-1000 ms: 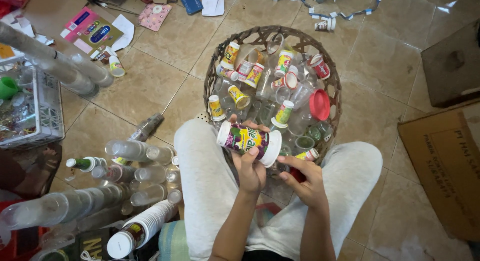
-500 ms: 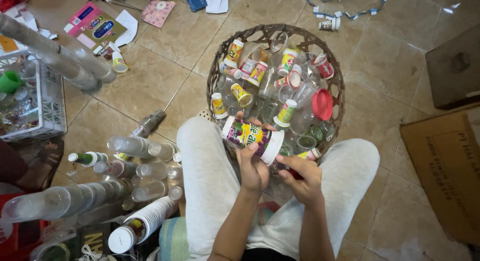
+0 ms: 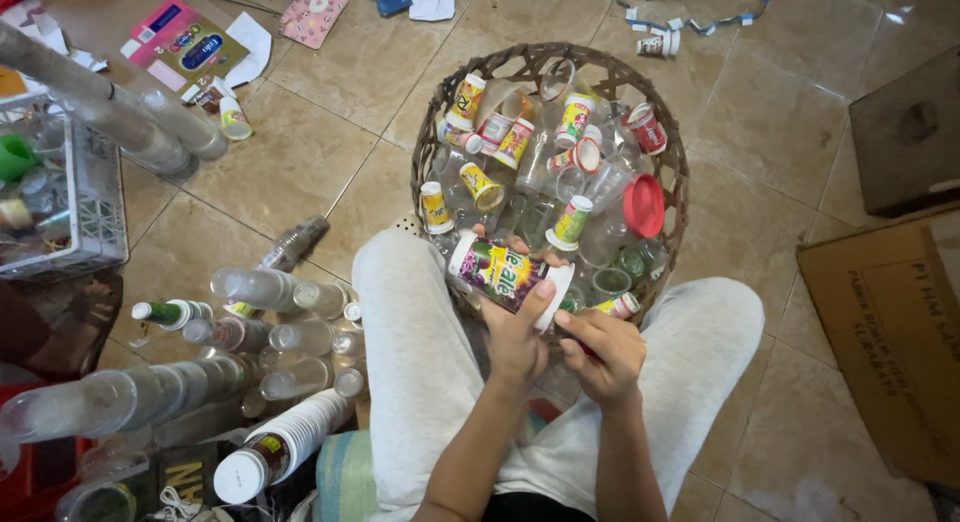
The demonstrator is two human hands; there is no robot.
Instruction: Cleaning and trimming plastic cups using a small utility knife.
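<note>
Lying sideways on the floor (image 3: 300, 152), stacks of clear cups (image 3: 120, 397) are kept at the left. A purple-labelled cup (image 3: 505, 274) is gripped in the left hand (image 3: 518, 332) over the basket (image 3: 430, 152); its rim is pinched by the right hand (image 3: 600, 354), seemingly to peel the lid.

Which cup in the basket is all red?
The plain red cup at the right side of the woven basket. The other cups there are clear or have colourful printed labels, like the yellow-labelled cup.
</note>
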